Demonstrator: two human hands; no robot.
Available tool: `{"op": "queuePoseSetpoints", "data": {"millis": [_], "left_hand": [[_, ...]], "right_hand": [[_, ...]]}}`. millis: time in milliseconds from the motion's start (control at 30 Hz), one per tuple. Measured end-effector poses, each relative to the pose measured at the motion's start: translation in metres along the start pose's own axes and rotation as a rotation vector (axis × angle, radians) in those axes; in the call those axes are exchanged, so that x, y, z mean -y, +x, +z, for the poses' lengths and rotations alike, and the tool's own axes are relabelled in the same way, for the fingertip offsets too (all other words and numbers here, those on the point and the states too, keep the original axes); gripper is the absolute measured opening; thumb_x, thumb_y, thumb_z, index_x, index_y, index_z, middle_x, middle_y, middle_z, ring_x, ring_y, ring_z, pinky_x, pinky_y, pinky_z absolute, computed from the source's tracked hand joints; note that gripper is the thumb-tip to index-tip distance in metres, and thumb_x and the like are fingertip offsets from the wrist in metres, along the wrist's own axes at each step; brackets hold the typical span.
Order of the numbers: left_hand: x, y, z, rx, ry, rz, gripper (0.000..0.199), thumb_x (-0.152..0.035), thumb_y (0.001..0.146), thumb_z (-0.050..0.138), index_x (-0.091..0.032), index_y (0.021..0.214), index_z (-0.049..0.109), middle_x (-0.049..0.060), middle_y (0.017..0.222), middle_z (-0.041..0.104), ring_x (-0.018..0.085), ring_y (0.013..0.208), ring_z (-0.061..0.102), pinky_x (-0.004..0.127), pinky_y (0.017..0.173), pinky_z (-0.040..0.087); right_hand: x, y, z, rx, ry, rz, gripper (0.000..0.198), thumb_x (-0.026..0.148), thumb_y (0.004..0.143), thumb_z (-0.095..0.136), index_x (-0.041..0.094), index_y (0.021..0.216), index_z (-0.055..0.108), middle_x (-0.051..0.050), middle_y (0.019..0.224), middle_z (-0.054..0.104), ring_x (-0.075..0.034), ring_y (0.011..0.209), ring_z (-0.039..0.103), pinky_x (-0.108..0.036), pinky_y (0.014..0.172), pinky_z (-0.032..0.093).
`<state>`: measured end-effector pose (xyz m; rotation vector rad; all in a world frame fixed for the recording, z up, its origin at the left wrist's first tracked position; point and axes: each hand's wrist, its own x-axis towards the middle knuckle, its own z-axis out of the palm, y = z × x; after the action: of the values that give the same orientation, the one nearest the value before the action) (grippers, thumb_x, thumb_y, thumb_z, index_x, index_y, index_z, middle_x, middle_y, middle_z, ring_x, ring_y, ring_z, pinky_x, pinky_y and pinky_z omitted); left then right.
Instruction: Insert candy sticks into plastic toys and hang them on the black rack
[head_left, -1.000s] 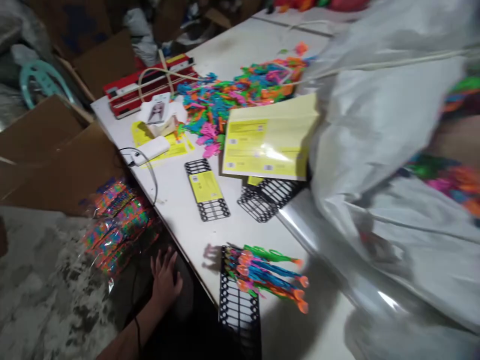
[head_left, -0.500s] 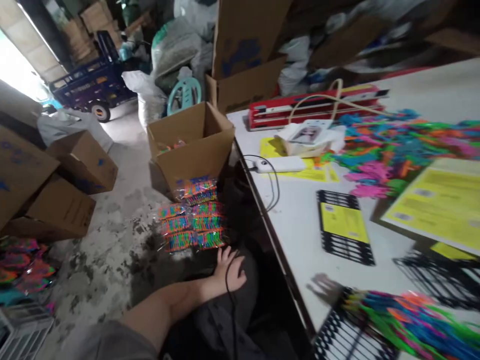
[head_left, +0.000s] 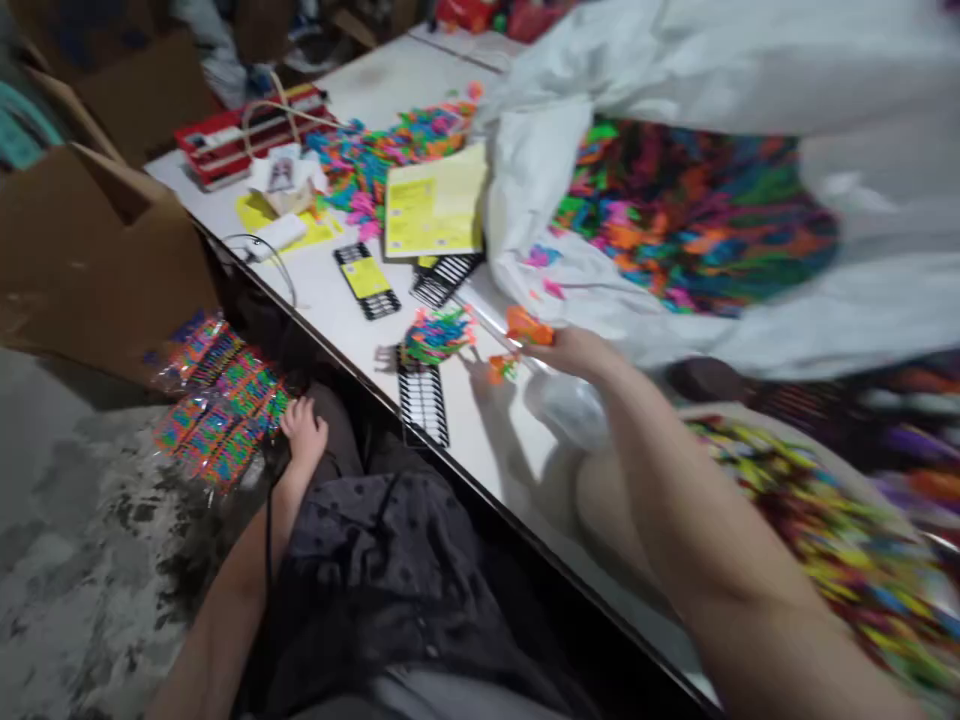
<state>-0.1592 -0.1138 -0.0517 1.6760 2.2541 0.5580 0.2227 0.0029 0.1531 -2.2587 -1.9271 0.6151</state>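
My left hand [head_left: 304, 432] rests on my knee beside the table edge, its fingers spread and holding nothing. Close to it are clear-wrapped packs of small multicoloured pieces [head_left: 232, 400]. Over the table, my right hand [head_left: 581, 352] pinches small orange plastic pieces [head_left: 529, 325]; blur hides their exact shape. Just below its fingers lie a few orange and green pieces [head_left: 504, 368]. To the left, a bunch of colourful pieces [head_left: 439, 333] lies at the top end of a black slotted rack [head_left: 424, 400]. Another black rack with a yellow card [head_left: 366, 278] lies farther back.
A big white sack [head_left: 540, 180] spills coloured pieces at the right. A round container of mixed pieces [head_left: 817, 520] stands beneath my right forearm. Yellow sheets [head_left: 431, 215], a red sealer-like device [head_left: 225, 150] and a white power strip [head_left: 277, 238] lie farther back. A cardboard box [head_left: 97, 280] stands left.
The view has swung right, bringing the white sack and round container into sight. My right hand has come into view with orange pieces. My left hand stays on my knee.
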Motion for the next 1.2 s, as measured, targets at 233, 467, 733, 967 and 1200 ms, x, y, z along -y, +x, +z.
{"op": "queuePoseSetpoints", "data": {"millis": [233, 467, 733, 967, 1200], "left_hand": [[-0.009, -0.01, -0.019, -0.121, -0.192, -0.051, 0.043, -0.019, 0.079, 0.042, -0.016, 0.12, 0.053, 0.009, 0.13, 0.05, 0.024, 0.129, 0.034, 0.045, 0.114, 0.02], [-0.092, -0.055, -0.064, 0.03, -0.786, 0.231, 0.047, -0.041, 0.083, 0.046, -0.017, 0.123, 0.049, 0.011, 0.131, 0.048, 0.02, 0.125, 0.042, 0.039, 0.111, 0.029], [-0.155, -0.076, -0.096, 0.571, -1.622, -0.111, 0.052, -0.046, 0.079, 0.056, -0.017, 0.121, 0.051, 0.012, 0.126, 0.055, 0.023, 0.124, 0.047, 0.038, 0.109, 0.035], [-0.14, -0.079, -0.1, 0.515, -1.601, -0.525, 0.04, -0.037, 0.08, 0.055, -0.019, 0.115, 0.052, 0.009, 0.11, 0.061, 0.016, 0.09, 0.063, 0.035, 0.084, 0.051], [-0.134, -0.094, -0.102, 1.072, -1.539, -0.808, 0.034, -0.048, 0.079, 0.056, -0.014, 0.086, 0.06, 0.006, 0.077, 0.064, 0.013, 0.062, 0.059, 0.024, 0.052, 0.049]], "right_hand": [[-0.005, -0.003, -0.005, -0.103, 0.199, 0.147, 0.029, 0.039, 0.074, 0.06, 0.01, 0.075, 0.06, 0.0, 0.059, 0.048, -0.008, 0.055, 0.04, -0.023, 0.055, 0.03], [0.031, -0.094, 0.021, 0.403, 0.825, -0.316, 0.045, 0.051, 0.065, 0.066, 0.012, 0.086, 0.059, 0.0, 0.064, 0.052, -0.007, 0.05, 0.042, -0.02, 0.044, 0.035], [0.07, -0.144, 0.097, 0.661, 0.899, -0.451, 0.045, 0.048, 0.07, 0.065, 0.015, 0.097, 0.052, -0.002, 0.077, 0.058, -0.01, 0.059, 0.05, -0.023, 0.055, 0.044], [0.064, -0.144, 0.111, -0.011, 0.549, -0.279, 0.031, 0.042, 0.07, 0.063, 0.019, 0.079, 0.043, 0.001, 0.071, 0.055, -0.012, 0.061, 0.049, -0.023, 0.055, 0.036], [0.074, -0.138, 0.113, 0.09, 0.105, -0.981, 0.01, 0.021, 0.086, 0.045, 0.017, 0.081, 0.053, -0.005, 0.077, 0.059, -0.015, 0.073, 0.05, -0.026, 0.058, 0.029]]}}
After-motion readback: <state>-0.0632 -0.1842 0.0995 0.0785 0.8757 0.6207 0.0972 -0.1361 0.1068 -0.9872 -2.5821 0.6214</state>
